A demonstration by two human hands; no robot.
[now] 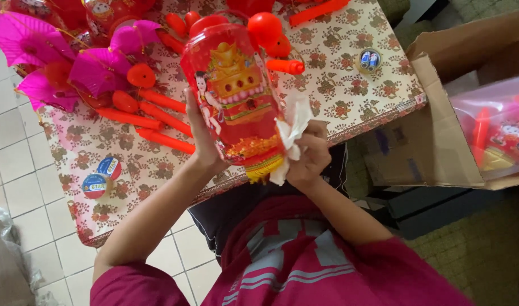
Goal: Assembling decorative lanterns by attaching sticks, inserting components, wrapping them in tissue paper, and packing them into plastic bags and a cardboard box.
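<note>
My left hand (pixel 201 133) grips a red plastic lantern (pixel 234 90) by its side, holding it upright above the table's near edge. The lantern carries a gold ornament picture and a figure, with a yellow tassel fringe (pixel 264 168) at its bottom. My right hand (pixel 309 154) is closed on a crumpled white tissue (pixel 292 131) and presses it against the lantern's lower right side.
The table has a floral cloth (pixel 338 68). On it lie several red-orange plastic sticks (pixel 157 122), pink paper lanterns (pixel 55 62), orange balls (pixel 264 27), two round blue-red discs (pixel 101 177) and two small batteries (pixel 370 59). An open cardboard box (pixel 440 136) with bagged lanterns stands right.
</note>
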